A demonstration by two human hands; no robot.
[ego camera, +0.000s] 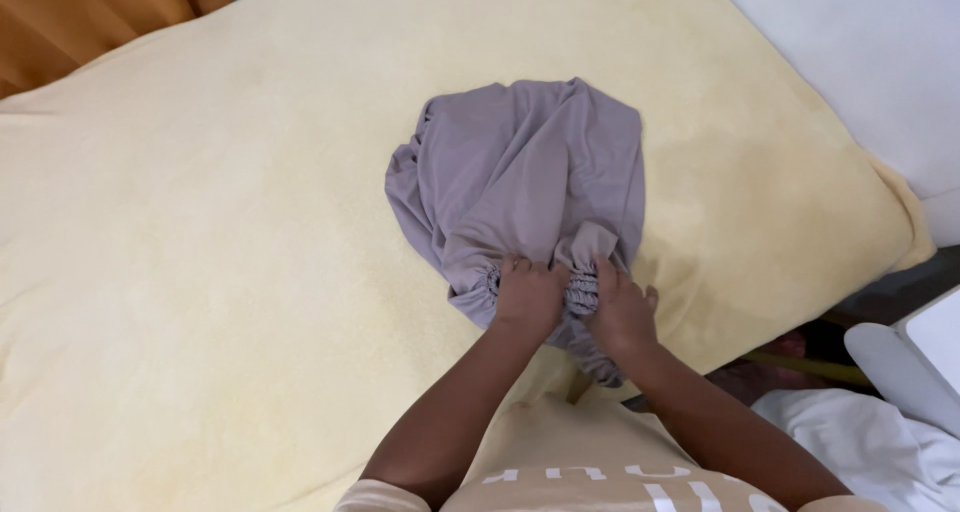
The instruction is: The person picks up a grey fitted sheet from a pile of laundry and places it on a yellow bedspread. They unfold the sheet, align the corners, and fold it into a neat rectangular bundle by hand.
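A grey-mauve garment [520, 162] with a gathered elastic band lies crumpled on a pale yellow blanket [200, 252]. Both hands grip its near edge at the elastic band. My left hand [527, 297] clutches the ruched band on the left. My right hand [620, 312] holds the same band just to the right, and the two hands almost touch. The rest of the garment spreads away from me in soft folds.
The yellow blanket covers a bed whose right edge drops off near a white wall [860, 52]. White cloth [860, 442] and a white object [910, 362] lie at the lower right. An orange curtain [90, 12] hangs at the top left.
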